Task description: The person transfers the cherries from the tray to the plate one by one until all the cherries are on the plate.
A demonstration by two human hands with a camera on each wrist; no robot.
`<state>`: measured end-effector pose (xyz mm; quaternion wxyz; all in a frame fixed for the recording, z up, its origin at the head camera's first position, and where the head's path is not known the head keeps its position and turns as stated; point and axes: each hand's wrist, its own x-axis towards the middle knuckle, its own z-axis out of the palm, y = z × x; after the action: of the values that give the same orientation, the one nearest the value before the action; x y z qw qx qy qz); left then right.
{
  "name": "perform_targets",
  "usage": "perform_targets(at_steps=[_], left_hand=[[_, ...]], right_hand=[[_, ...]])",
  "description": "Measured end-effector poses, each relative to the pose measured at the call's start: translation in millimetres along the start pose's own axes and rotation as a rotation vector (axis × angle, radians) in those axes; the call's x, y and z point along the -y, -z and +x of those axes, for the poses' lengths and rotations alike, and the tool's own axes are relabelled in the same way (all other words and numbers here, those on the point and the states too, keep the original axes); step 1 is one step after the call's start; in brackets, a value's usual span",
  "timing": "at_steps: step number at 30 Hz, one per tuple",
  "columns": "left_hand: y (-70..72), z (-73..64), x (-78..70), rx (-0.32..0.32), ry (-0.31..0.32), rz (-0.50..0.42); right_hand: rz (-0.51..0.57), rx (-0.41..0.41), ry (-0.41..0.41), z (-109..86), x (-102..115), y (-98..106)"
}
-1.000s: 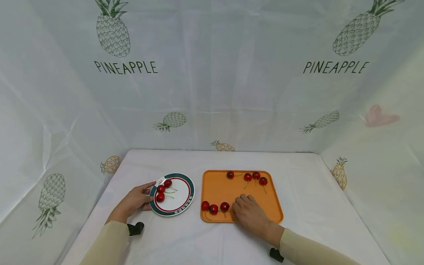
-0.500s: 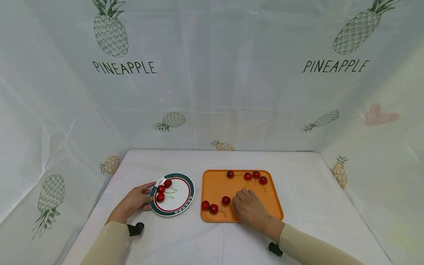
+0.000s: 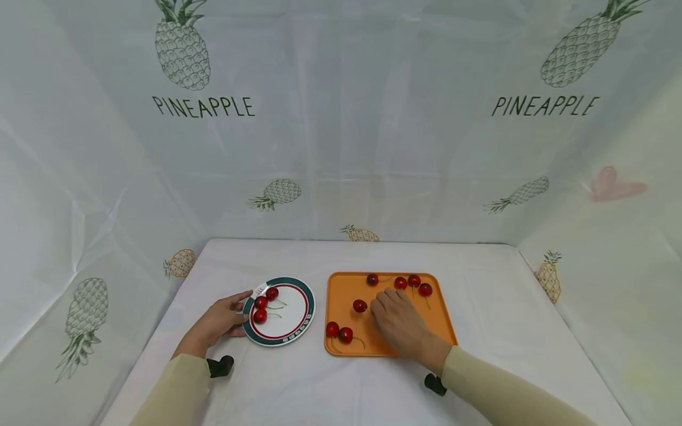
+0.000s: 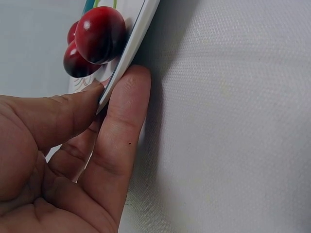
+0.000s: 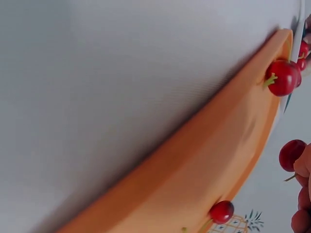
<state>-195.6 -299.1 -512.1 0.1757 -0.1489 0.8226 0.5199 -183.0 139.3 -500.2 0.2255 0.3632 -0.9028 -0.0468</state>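
Note:
My left hand (image 3: pixel 217 322) pinches the near-left rim of a round white plate (image 3: pixel 292 313) with a green band, thumb on top and fingers beneath. Three red cherries (image 3: pixel 260 316) with stems lie on the plate's left side; the left wrist view shows these cherries (image 4: pixel 100 35) close to the thumb. Over the orange tray (image 3: pixel 338 296), my right hand (image 3: pixel 401 325) holds one cherry (image 3: pixel 359 306) at its stem end. In the right wrist view this held cherry (image 5: pixel 292 155) hangs above the tray, with the fingers (image 5: pixel 304 162) at its edge.
Two cherries (image 3: pixel 345 335) lie in the tray's near-left corner. Several more, including a cherry (image 3: pixel 372 279), lie along its far side. A white cloth (image 3: pixel 288 384) covers the table, and a pineapple-print curtain (image 3: pixel 341 136) stands behind and at both sides.
My right hand has moved away from the near edge of the tray, lifting the cherry from beside the two in the near-left corner. The left hand and plate stay put.

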Motion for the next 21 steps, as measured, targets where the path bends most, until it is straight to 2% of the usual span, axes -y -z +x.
perform_targets(at_steps=[5,13,21], left_hand=[[0.3,1.3,1.2,0.002,0.001,-0.004],[0.3,1.7,0.4,0.002,-0.002,-0.012],[0.2,0.7,1.3,0.003,-0.004,-0.021]], right_hand=[[0.017,0.003,0.003,12.9,3.3,1.3],[-0.016,-0.023,0.041,35.7,9.0,-1.8],[-0.041,0.041,0.067,72.8,23.9,1.4]])
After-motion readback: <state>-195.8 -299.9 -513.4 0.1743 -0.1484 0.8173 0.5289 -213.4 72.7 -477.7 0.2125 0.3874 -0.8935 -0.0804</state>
